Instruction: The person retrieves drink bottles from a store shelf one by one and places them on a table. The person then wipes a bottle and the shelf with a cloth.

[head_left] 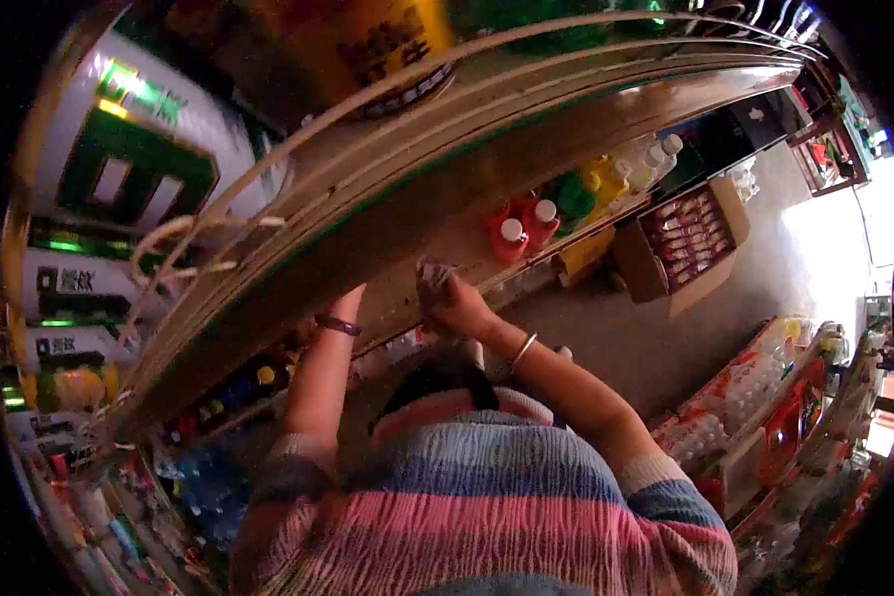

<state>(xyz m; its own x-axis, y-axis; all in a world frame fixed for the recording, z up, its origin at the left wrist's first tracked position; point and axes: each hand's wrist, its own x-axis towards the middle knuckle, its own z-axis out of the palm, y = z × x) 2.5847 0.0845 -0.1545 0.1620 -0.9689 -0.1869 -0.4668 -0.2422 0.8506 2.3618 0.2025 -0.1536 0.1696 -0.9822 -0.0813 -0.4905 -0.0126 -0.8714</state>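
Observation:
My right hand [461,310], below a pale bangle, is closed around a crumpled greyish-brown cloth [433,274] over the bare wooden shelf board [392,303]. My left hand [352,299] reaches in under the upper shelf's edge. Only its wrist side shows, below a dark bracelet [338,325], and its fingers are hidden. Two red bottles with white caps [512,238] stand on the same board, right of the cloth. Beyond them are a green bottle [574,196], yellow bottles [614,177] and paler bottles [656,161].
The upper shelf [526,129] curves close above my hands, with a wire rail [387,74] and packaged goods on it. An open carton [656,283] of small packs sits on the floor at right. Plastic-wrapped bottles [755,377] are stacked at lower right. Dark bottles [253,382] stand lower left.

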